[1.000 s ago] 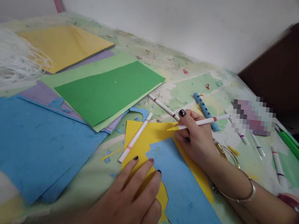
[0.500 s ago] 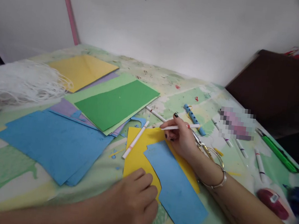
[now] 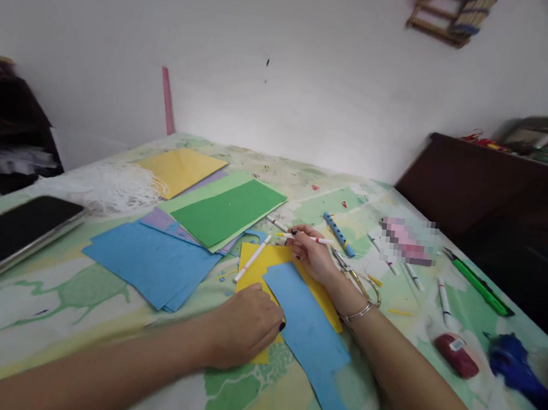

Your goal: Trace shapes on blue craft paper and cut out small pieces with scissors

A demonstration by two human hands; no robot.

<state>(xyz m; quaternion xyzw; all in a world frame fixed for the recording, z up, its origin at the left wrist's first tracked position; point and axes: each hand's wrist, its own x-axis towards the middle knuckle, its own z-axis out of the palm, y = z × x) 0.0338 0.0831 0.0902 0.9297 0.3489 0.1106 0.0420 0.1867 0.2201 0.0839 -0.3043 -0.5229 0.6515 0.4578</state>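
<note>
And there they are, two hands, one left hand (image 3: pixel 247 325), one right hand (image 3: pixel 311 253)! Markers (image 3: pixel 252 259), at least six! Blue sheets (image 3: pixel 150 262), at least three, overlaps hiding the exact count! One bright yellow sheet (image 3: pixel 252 255), one dark green sheet (image 3: pixel 229 210)! One phone (image 3: pixel 16 236), one pair of scissors (image 3: pixel 355 277), one green cutter (image 3: pixel 481 284), one spotted blue tube (image 3: pixel 339 234)!

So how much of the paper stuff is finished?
The blue strip already looks cut, with a blue scrap nearby. The right hand holds a yellow-tipped marker; the left hand rests on the yellow sheet. That sheet seems left to finish: its straight edges look uncut, and no drawn line shows.
</note>
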